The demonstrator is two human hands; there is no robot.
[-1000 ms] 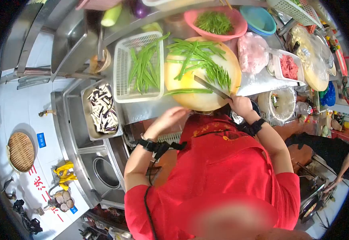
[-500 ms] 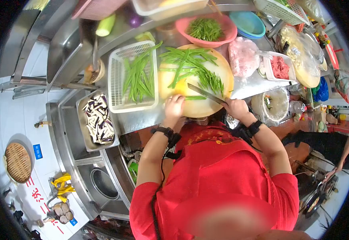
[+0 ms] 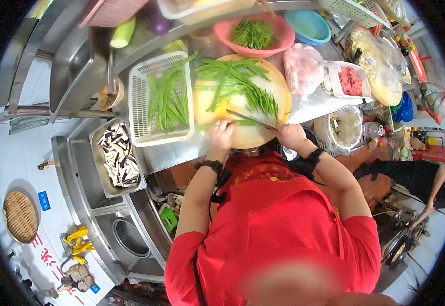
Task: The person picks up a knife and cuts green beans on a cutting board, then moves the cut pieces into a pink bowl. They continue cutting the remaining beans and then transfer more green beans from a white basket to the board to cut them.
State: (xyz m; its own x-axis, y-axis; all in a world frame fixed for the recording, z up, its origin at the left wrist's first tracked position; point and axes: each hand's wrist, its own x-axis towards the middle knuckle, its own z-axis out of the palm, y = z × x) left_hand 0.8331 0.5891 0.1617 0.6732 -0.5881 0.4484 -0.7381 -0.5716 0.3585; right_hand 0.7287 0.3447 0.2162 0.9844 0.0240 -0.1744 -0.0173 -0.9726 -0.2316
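My right hand (image 3: 291, 135) is closed around the handle of a kitchen knife (image 3: 250, 119), whose blade slants over the near part of a round cutting board (image 3: 253, 138). A green bean (image 3: 244, 123) lies under the blade. At its left end rest the curled fingers of my left hand (image 3: 222, 133), close to the board's near left edge. Finely cut green bean pieces (image 3: 265, 103) are bunched on the board's right side. Long uncut bean pods (image 3: 230, 69) are spread over its far side. My left palm and fingertips are partly hidden.
Left of the board stands a white basket (image 3: 134, 109) of beans, with a steel tray (image 3: 136, 189) of eggplant strips nearer. Behind are a pink bowl (image 3: 222, 34) and blue bowls (image 3: 324, 31). Minced meat (image 3: 351, 81) lies to the right. Another person's arm (image 3: 434, 196) reaches toward a wok.
The view has shifted slightly, moving the scene left. Against the board, the knife's tip has dropped a little toward me and the blade lies flatter. My left hand stays nearly in place.
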